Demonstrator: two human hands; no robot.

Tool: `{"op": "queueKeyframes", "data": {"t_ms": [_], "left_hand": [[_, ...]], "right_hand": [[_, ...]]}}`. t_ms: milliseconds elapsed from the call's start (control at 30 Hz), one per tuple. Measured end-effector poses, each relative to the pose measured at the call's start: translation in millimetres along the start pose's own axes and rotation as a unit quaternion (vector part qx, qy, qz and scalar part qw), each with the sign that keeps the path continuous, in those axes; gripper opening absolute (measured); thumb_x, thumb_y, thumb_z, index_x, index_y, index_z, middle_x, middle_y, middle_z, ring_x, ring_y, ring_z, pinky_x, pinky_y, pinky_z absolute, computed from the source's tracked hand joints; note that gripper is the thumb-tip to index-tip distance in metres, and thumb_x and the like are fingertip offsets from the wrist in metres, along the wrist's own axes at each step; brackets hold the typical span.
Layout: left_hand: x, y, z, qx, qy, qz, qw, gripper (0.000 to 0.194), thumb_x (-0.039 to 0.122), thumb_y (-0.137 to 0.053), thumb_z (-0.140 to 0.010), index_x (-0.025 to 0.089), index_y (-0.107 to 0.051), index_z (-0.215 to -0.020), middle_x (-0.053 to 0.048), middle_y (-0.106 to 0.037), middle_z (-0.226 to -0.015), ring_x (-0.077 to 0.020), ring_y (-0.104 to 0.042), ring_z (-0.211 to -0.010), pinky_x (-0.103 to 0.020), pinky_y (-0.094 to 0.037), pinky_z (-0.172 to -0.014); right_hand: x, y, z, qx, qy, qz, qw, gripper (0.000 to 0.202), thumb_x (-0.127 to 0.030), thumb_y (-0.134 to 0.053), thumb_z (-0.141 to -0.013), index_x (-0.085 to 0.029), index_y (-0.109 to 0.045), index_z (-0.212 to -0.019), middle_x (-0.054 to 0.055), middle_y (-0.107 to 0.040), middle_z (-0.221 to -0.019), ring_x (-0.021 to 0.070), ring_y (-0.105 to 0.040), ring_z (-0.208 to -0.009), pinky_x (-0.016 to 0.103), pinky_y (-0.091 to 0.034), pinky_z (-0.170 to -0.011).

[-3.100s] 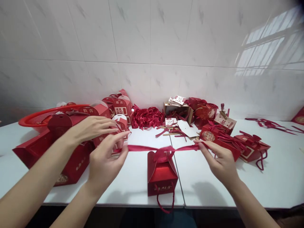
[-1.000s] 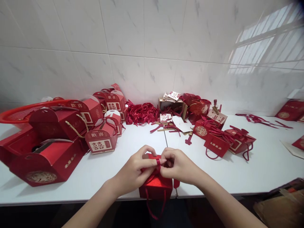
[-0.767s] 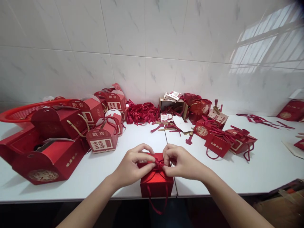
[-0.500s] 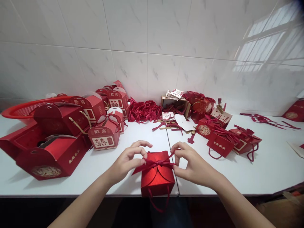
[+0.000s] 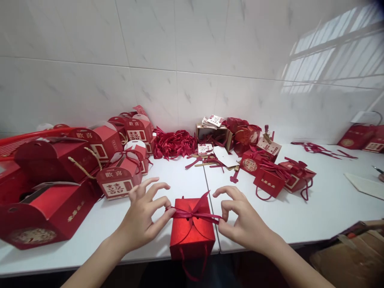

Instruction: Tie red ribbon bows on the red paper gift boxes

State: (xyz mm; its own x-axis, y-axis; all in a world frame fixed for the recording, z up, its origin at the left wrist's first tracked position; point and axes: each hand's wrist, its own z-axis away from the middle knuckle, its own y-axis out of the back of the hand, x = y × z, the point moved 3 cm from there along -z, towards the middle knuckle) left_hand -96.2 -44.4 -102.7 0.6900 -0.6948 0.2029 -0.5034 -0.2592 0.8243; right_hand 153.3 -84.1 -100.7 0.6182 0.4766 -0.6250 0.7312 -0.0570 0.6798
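The only camera here rides on the worker's head, just behind and above the left grip (image 5: pixel 144 218) and right grip (image 5: pixel 244 220), facing forward and down. It sits close enough that both forearms (image 5: pixel 93 260) run in from the lower edge, and it sees the top and near side of the red gift box (image 5: pixel 192 234) between the grips. Past them, its view crosses the tabletop (image 5: pixel 324 212) to the tiled wall (image 5: pixel 150 80).

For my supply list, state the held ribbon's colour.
The ribbon is deep red, clearest in head view.
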Motion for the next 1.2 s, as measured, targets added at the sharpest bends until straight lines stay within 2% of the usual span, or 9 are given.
{"op": "queueKeyframes", "data": {"t_ms": [167,300,400,500,667,733,833,1033,1200], "left_hand": [[2,-25.3,9,-0.04,0.06,0.225,0.972,0.011,0.027,-0.047,-0.089,0.021,-0.05,-0.081,-0.009,-0.053,-0.12,-0.0235,-0.049,-0.114,-0.037,-0.041,-0.094],[23,-43.3,6,-0.054,0.085,0.34,0.935,0.017,0.028,-0.047,-0.09,0.02,-0.049,-0.077,-0.008,-0.054,-0.116,-0.0211,-0.054,-0.108,-0.033,-0.046,-0.09],[39,-50.9,-1,-0.058,0.084,0.402,0.91,0.011,0.028,-0.049,-0.09,0.024,-0.052,-0.1,-0.008,-0.051,-0.121,-0.0215,-0.054,-0.111,-0.033,-0.049,-0.088],[31,-46.5,-3,-0.024,0.091,0.424,0.901,0.046,0.029,-0.05,-0.09,0.034,-0.031,-0.133,-0.009,-0.043,-0.135,-0.0243,-0.048,-0.121,-0.038,-0.049,-0.092],[-40,-2.3,4,0.221,0.211,0.185,0.934,0.052,0.039,-0.057,-0.084,0.031,-0.036,-0.131,-0.008,-0.044,-0.134,-0.0326,-0.041,-0.126,-0.053,-0.038,-0.103],[-64,18.6,8,0.306,0.274,0.002,0.912,0.063,0.043,-0.065,-0.078,0.028,-0.036,-0.132,-0.009,-0.037,-0.138,-0.0365,-0.032,-0.131,-0.057,-0.024,-0.11],[-90,33.5,10,0.326,0.342,-0.119,0.873,0.078,0.049,-0.07,-0.07,0.021,-0.034,-0.134,-0.014,-0.022,-0.145,-0.0418,-0.021,-0.134,-0.057,-0.019,-0.11],[-119,22.1,10,0.264,0.438,-0.109,0.853,0.087,0.058,-0.07,-0.063,0.022,-0.035,-0.134,-0.017,-0.031,-0.136,-0.0422,-0.028,-0.129,-0.057,-0.032,-0.101],[-129,17.1,17,0.292,0.445,-0.068,0.844,0.085,0.055,-0.075,-0.055,0.019,-0.036,-0.121,-0.013,-0.046,-0.117,-0.0359,-0.048,-0.113,-0.051,-0.041,-0.095]], "right_hand": [[7,-1,14,-0.049,-0.027,-0.107,0.993,0.023,-0.025,-0.068,-0.073,-0.022,-0.049,-0.086,0.008,-0.04,-0.133,0.0238,-0.038,-0.128,0.04,-0.034,-0.104],[12,-14,28,-0.095,0.002,-0.148,0.984,0.09,-0.038,-0.081,-0.06,-0.027,-0.032,-0.134,0.012,-0.008,-0.151,0.0284,-0.02,-0.14,0.038,-0.034,-0.107],[17,-16,39,-0.085,0.009,-0.121,0.989,0.079,-0.033,-0.076,-0.067,-0.03,-0.036,-0.135,0.01,-0.019,-0.148,0.0263,-0.027,-0.138,0.036,-0.033,-0.108],[38,-4,56,-0.007,-0.037,-0.033,0.999,0.068,-0.034,-0.071,-0.072,-0.029,-0.04,-0.132,0.011,-0.028,-0.144,0.0255,-0.033,-0.135,0.038,-0.035,-0.108],[114,46,79,0.217,-0.057,0.158,0.962,0.045,-0.043,-0.062,-0.078,-0.023,-0.053,-0.117,0.014,-0.042,-0.134,0.0315,-0.045,-0.124,0.051,-0.04,-0.101],[145,67,80,0.296,-0.054,0.248,0.921,0.044,-0.05,-0.063,-0.074,-0.02,-0.061,-0.107,0.017,-0.042,-0.135,0.039,-0.043,-0.122,0.06,-0.033,-0.101],[174,81,69,0.337,-0.1,0.346,0.87,0.04,-0.047,-0.062,-0.077,-0.018,-0.068,-0.104,0.019,-0.029,-0.146,0.0462,-0.03,-0.131,0.06,-0.027,-0.103],[133,55,44,0.399,-0.133,0.376,0.826,0.079,-0.047,-0.062,-0.079,-0.024,-0.029,-0.146,0.015,-0.001,-0.155,0.0504,-0.01,-0.136,0.065,-0.017,-0.105],[70,16,27,0.32,0.001,0.321,0.891,0.076,-0.036,-0.054,-0.085,-0.027,-0.014,-0.149,0.009,0.009,-0.155,0.0458,-0.004,-0.139,0.066,-0.016,-0.107]]}}
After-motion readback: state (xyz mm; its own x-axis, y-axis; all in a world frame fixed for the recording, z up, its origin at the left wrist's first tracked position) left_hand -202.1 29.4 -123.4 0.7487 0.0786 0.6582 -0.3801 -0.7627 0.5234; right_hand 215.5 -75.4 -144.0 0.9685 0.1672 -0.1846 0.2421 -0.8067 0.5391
